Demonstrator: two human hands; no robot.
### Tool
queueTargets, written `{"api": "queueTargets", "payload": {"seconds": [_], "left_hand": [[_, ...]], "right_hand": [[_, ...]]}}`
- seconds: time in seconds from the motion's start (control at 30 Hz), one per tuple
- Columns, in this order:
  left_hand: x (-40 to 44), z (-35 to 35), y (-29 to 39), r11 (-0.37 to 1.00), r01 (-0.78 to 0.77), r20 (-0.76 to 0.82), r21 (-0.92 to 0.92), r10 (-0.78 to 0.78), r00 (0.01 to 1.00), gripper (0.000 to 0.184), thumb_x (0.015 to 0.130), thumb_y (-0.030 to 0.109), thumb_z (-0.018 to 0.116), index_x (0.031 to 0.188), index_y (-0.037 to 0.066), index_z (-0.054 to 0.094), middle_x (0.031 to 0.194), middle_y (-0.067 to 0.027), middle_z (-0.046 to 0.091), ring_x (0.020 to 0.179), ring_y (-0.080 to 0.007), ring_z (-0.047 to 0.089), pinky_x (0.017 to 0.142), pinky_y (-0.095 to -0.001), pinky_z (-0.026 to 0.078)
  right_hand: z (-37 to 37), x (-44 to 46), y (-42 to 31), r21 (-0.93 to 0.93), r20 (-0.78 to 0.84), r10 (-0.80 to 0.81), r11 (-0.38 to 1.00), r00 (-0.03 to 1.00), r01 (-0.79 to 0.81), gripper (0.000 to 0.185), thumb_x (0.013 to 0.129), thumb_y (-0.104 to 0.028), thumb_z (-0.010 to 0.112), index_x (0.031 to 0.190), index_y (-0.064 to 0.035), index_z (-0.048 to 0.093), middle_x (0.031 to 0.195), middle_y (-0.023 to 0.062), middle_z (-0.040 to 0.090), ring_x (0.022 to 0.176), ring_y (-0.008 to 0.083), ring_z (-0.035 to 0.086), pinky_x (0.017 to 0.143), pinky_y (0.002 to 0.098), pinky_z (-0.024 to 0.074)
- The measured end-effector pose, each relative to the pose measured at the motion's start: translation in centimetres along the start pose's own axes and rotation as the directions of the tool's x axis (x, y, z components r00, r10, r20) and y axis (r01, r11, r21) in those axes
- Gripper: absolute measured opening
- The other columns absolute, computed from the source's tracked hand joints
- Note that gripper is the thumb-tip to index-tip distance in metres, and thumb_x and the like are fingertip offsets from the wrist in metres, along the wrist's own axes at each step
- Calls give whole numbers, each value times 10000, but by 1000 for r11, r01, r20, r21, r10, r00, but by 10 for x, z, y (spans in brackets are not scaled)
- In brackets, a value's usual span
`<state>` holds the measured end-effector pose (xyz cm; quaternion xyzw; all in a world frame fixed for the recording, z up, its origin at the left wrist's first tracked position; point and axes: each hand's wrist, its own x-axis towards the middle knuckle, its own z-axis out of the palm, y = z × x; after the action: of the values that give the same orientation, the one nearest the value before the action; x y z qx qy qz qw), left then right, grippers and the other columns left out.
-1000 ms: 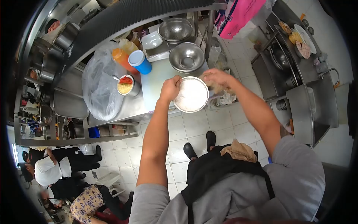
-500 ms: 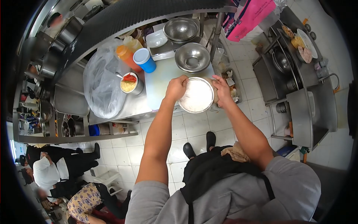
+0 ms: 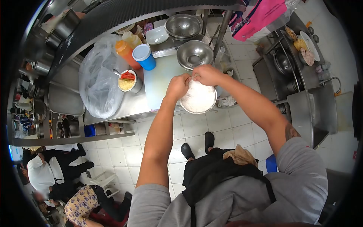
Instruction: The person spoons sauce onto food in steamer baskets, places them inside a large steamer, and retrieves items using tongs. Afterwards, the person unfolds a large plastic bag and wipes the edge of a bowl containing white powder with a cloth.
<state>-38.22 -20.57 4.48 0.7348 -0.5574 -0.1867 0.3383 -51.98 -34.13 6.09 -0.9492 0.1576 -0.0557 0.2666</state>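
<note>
A round bowl of white powder (image 3: 198,99) is held out over the counter's front edge. My left hand (image 3: 178,87) is closed on its left rim. My right hand (image 3: 206,75) is at the far rim, close to my left fingertips, its fingers drawn together; what they pinch, if anything, is hidden. Just beyond stands a steel mixing bowl (image 3: 195,55), resting at the end of a pale cutting board (image 3: 160,85).
Left of the board are a blue lidded container (image 3: 144,57), an orange squeeze bottle (image 3: 127,54), a cup with yellow and red food (image 3: 129,81) and a large clear plastic bag (image 3: 99,81). A steel colander (image 3: 183,26) sits behind. Other people (image 3: 47,170) are at lower left.
My right hand has left the bowl's right side and come across to its far rim, beside my left hand. My left hand keeps its hold. The view has shifted slightly.
</note>
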Motion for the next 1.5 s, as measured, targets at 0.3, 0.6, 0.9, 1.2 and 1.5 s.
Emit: {"api": "queueTargets", "payload": {"seconds": [0.3,0.6,0.9,1.2,1.5], "left_hand": [[-20,14,7,980,196,-224,20,-186,957,175,922,183,532,927,55,651,861,-218,666,810,-415,629,732,-482,493],[-87,28,34,769,614,-412,-177,-624,664,316,956,303,478,996,22,617,871,-252,661,852,-448,626,756,-502,481],[-31,-17,-31,954,292,-283,-68,-299,911,266,941,265,518,949,49,674,889,-210,672,853,-417,628,769,-477,489],[-52,-2,-1,905,405,-473,-130,-415,777,252,931,251,545,872,34,658,797,-219,667,770,-424,634,709,-483,496],[-76,8,2,834,497,-472,-238,-547,692,298,949,297,512,908,32,642,833,-228,661,812,-433,622,720,-485,479]], "right_hand": [[47,-94,-19,501,-360,664,730,655,-465,250,828,-238,640,883,6,619,781,190,666,780,339,655,698,406,494],[54,-95,-37,495,-322,682,712,656,-498,217,815,-218,628,891,-15,617,833,194,667,793,341,646,731,407,491],[27,20,8,354,-54,197,920,979,-166,158,798,-171,667,810,-14,644,700,65,640,629,127,587,571,316,457],[79,-51,-14,684,-251,715,608,653,-402,216,789,-226,664,842,-20,621,692,125,642,667,260,627,665,376,478],[57,-39,-12,602,-241,561,726,792,-331,205,786,-216,668,835,-21,631,740,136,658,675,259,631,656,383,482]]}}
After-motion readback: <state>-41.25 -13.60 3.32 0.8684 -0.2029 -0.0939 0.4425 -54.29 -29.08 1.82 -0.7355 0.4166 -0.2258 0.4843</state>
